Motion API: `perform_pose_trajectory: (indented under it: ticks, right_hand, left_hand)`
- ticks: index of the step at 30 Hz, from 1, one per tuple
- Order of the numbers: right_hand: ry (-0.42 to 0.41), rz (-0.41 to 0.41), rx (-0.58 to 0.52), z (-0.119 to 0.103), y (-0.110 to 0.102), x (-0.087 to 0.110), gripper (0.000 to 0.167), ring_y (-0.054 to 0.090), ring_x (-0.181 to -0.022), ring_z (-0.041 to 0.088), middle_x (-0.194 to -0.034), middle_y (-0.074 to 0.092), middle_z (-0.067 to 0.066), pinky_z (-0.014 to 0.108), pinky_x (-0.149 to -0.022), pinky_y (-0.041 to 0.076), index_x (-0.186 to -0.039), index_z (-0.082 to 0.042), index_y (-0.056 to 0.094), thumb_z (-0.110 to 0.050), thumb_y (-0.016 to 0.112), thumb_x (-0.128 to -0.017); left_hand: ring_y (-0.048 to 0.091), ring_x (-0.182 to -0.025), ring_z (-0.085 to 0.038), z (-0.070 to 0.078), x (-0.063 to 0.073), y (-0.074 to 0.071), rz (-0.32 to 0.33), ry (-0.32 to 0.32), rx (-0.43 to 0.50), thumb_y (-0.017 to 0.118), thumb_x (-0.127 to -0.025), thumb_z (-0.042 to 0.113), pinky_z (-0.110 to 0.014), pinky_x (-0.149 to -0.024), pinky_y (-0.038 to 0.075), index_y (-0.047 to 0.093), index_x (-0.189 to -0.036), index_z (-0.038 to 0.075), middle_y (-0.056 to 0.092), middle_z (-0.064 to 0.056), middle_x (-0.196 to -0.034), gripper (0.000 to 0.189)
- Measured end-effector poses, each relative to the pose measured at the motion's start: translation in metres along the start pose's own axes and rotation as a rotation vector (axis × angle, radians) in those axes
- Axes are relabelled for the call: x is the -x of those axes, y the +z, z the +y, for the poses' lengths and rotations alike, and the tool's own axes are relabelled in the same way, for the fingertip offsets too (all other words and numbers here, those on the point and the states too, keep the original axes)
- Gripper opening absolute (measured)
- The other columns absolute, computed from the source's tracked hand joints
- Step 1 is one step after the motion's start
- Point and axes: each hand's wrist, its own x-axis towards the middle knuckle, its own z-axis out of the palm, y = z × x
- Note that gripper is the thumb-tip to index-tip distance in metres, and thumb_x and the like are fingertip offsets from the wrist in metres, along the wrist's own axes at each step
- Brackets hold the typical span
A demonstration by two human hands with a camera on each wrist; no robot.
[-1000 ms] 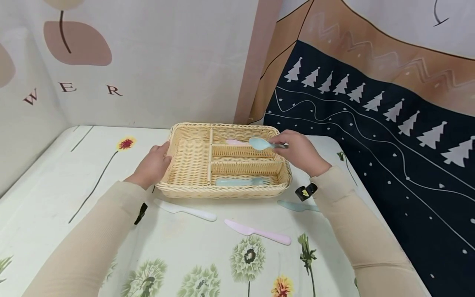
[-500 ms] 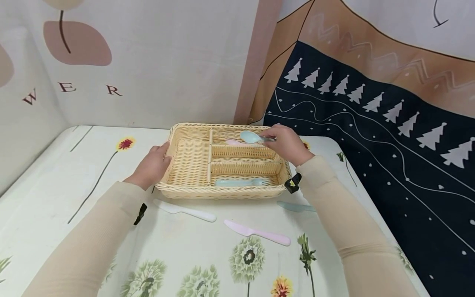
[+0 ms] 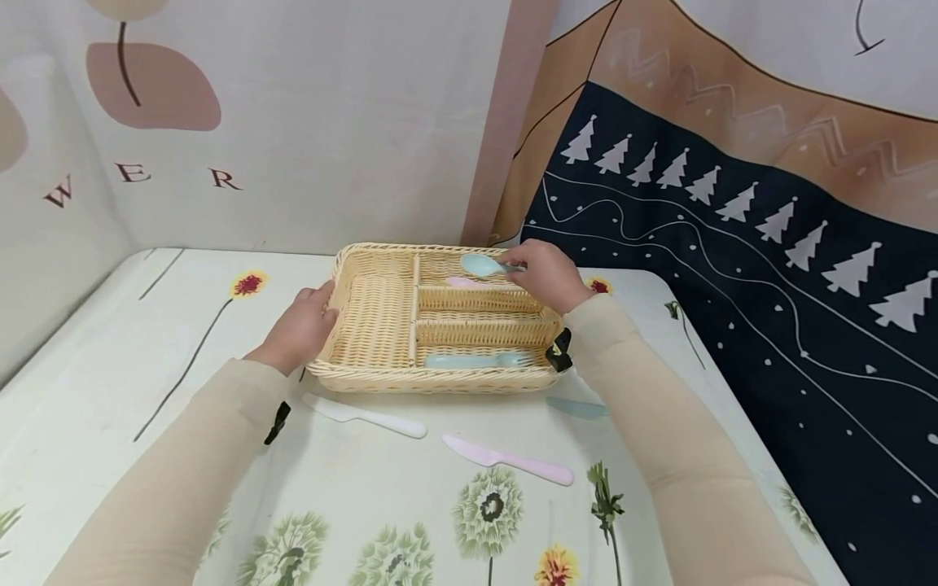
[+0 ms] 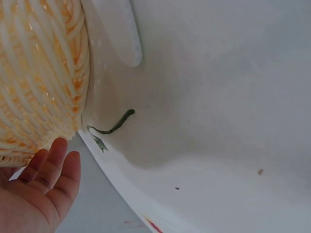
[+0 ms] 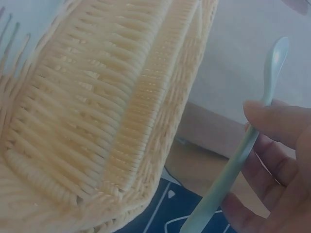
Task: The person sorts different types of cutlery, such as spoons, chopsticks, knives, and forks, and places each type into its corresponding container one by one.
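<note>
Currently | R hand pinching blue spoon by handle, over back slot of basket; bowl L of hand, long axis approx along back edge, R hand nearer | L hand gripping basket's left edge | back slot: pink utensil, type unclear to me; front slot: blue fork | table, nr basket's front edge: white knife, pink knife, blue knife

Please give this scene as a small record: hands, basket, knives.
Left hand: holds the wicker basket by its left rim
Right hand: pinches a blue spoon, seen over the far right compartment in head view
Far right compartment: pink utensil, partly hidden
Near right compartment: blue fork
Table: white knife, pink knife, blue knife, all on the basket's near side
</note>
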Motion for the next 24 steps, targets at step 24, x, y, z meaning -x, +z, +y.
perform_pose_trajectory:
  ticks: [24]
  right_hand:
    - [0.009,-0.062,0.038,-0.009,0.021,-0.029,0.032,0.057,-0.106,0.019,-0.119,0.065,0.004,0.038,-0.094,0.049,-0.123,-0.017,0.069,-0.01,0.065,-0.092]
  left_hand:
    - [0.034,-0.131,-0.048,-0.001,0.0,0.0,0.001,0.012,-0.016,0.031,-0.105,0.018,-0.058,-0.109,0.03,0.008,-0.152,-0.005,0.025,-0.035,-0.144,0.057]
